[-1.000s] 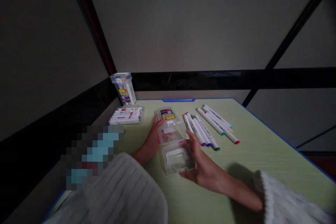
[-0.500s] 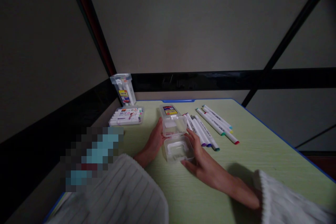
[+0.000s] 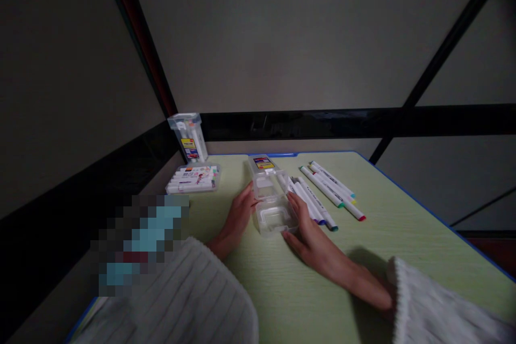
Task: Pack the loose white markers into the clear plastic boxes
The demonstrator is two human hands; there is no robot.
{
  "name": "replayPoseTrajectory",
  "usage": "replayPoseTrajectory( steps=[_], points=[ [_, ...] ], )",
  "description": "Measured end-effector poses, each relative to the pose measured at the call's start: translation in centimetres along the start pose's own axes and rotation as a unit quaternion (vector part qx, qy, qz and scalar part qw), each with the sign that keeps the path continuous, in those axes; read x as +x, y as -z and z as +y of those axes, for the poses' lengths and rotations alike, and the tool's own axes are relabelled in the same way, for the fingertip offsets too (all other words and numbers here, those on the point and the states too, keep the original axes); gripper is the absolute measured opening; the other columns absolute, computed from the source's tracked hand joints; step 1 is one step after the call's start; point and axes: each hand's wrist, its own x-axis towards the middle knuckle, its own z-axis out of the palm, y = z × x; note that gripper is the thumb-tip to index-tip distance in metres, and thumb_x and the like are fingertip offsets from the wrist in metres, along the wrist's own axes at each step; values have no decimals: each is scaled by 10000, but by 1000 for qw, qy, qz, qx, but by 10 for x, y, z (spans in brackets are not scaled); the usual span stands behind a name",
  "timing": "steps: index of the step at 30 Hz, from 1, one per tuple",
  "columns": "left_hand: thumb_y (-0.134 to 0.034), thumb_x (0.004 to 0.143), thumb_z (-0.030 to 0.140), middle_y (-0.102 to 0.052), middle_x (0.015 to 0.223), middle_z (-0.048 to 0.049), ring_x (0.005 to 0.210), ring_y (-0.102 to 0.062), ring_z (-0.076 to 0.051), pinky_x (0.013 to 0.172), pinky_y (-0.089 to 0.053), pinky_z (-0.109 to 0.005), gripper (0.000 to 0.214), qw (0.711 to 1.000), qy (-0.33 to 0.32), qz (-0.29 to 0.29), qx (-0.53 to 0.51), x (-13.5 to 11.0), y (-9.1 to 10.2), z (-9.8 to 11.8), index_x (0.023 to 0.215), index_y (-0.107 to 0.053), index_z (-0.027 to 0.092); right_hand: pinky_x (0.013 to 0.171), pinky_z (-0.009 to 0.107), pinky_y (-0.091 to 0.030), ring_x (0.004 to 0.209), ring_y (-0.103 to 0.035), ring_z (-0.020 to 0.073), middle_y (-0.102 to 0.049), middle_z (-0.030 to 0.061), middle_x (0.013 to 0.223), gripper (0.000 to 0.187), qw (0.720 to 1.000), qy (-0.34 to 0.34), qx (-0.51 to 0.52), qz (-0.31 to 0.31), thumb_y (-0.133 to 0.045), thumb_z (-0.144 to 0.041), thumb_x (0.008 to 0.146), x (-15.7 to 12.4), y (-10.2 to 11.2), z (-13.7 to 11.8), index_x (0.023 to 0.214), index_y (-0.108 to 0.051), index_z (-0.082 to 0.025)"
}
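Observation:
A clear plastic marker case lies on its side with its mouth toward me and its hinged lid folded open. No markers show inside it. My left hand is closed against the left side of the case near the hinge, its fingertips partly hidden. On the right, my right hand grips the lid, fingers at its far side and thumb at the near corner. Several white markers with dark blue, purple and green ends lie just beyond my right hand.
Farther right lie more white markers with green, blue, yellow and red ends. At the back left a filled marker case stands upright, and another lies flat before it. Walls border the blue-edged table.
Both hands and the open case have shifted slightly away from me. The case's body now covers more of the nearby markers. The other markers and cases stay put.

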Motion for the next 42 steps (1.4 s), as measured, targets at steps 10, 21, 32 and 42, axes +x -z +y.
replayPoseTrajectory(
  steps=[10, 21, 32, 42],
  points=[
    [-562, 645, 23, -633, 989, -64, 904, -592, -188, 823, -438, -284, 596, 993, -51, -24, 102, -2, -1, -9, 1215, -468, 172, 1061, 474, -214, 1329, -184, 238, -192, 180, 1415, 678, 997, 8, -71, -1, -408, -111, 797, 1, 3, -5, 1356, -28, -165],
    [-572, 691, 126, -617, 678, 20, 652, -586, -142, 615, -456, -234, 621, 973, -85, 4, 213, 6, 9, -12, 1280, -374, 132, 1063, 451, -231, 1325, -210, 240, -204, 182, 1429, 714, 995, -3, -91, -33, -442, -133, 785, -4, 4, -7, 1360, -21, -166],
    [-557, 685, 139, -588, 612, 41, 585, -575, -130, 550, -453, -221, 615, 959, -111, 29, 260, 9, 14, -11, 1274, -380, 134, 1006, 425, -323, 1243, -362, 241, -361, 158, 1345, 636, 997, 9, -76, -15, -460, -124, 752, 1, 10, -11, 1317, -171, -173],
    [-549, 696, 137, -587, 658, 27, 624, -586, -134, 579, -458, -232, 599, 952, -112, 47, 280, 9, 16, -11, 1268, -372, 132, 743, 375, -404, 856, -503, 244, -527, 91, 884, 186, 964, -20, -251, 84, -448, -97, 677, 17, 31, -3, 843, -507, -157]
  ],
)
